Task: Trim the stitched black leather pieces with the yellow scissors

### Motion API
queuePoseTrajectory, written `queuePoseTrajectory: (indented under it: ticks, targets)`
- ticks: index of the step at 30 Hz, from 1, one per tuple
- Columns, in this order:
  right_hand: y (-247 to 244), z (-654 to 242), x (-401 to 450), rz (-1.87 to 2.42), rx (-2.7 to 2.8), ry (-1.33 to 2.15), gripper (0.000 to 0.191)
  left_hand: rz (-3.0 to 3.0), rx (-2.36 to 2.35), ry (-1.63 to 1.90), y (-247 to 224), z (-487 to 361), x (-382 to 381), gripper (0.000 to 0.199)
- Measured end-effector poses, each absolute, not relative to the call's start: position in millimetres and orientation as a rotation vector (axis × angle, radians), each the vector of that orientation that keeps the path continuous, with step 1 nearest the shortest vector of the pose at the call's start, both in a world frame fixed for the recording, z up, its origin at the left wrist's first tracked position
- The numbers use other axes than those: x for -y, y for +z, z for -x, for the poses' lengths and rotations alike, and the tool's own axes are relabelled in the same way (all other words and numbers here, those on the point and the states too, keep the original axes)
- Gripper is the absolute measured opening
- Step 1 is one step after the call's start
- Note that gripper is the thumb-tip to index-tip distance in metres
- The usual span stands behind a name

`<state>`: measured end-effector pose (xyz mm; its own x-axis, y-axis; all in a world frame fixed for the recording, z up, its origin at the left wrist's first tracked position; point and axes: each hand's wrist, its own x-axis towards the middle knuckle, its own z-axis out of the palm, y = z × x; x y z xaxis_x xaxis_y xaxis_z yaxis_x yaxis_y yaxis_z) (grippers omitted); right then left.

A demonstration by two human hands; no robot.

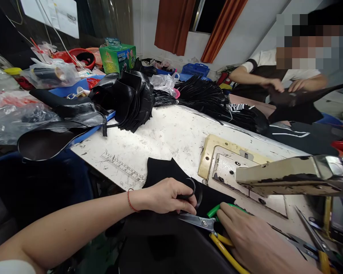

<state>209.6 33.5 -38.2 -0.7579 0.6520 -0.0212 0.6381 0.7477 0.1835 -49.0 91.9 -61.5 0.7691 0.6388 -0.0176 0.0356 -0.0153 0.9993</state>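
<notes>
My left hand (168, 196), a red cord at its wrist, pinches a thin black strip (199, 196) that curls up in a loop. Beneath it a flat black fabric piece (161, 171) lies over the table's near edge. In my right hand (246, 236) is a pair of scissors (204, 223) with one green and one yellow handle. Their blades point left, just below my left fingertips; whether they touch the strip I cannot tell. More dark material (148, 243) hangs down in front of me.
Right of my hands stands a sewing machine (280, 177). Another pair of scissors (310, 228) lies near it. Stacked black leather pieces (131, 95) and bundled black strips (202, 93) line the white table's (171, 133) far side. Across from me, a person handles dark material (291, 97).
</notes>
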Motion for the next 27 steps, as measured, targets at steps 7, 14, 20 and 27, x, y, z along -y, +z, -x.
queuePoseTrajectory:
  ticks: [7,14,20,27]
  targets:
    - [-41.3,-205.3,-35.5,-1.077,-2.941,0.265,0.031,-1.379,-0.543,0.542,-60.6,49.7,-91.2,0.017]
    - [-46.6,-195.0,-41.2,-1.043,-2.883,0.183,0.031,-1.204,-0.558,0.607,-60.9,51.7,-94.5,0.027]
    - [-49.6,-181.8,-46.2,-1.028,-2.93,0.21,0.032,-1.046,-0.513,0.628,-60.1,53.9,-100.0,0.034]
    - [-51.2,-162.0,-50.9,-1.037,-2.918,0.193,0.032,-0.965,-0.467,0.658,-57.5,55.2,-104.7,0.039]
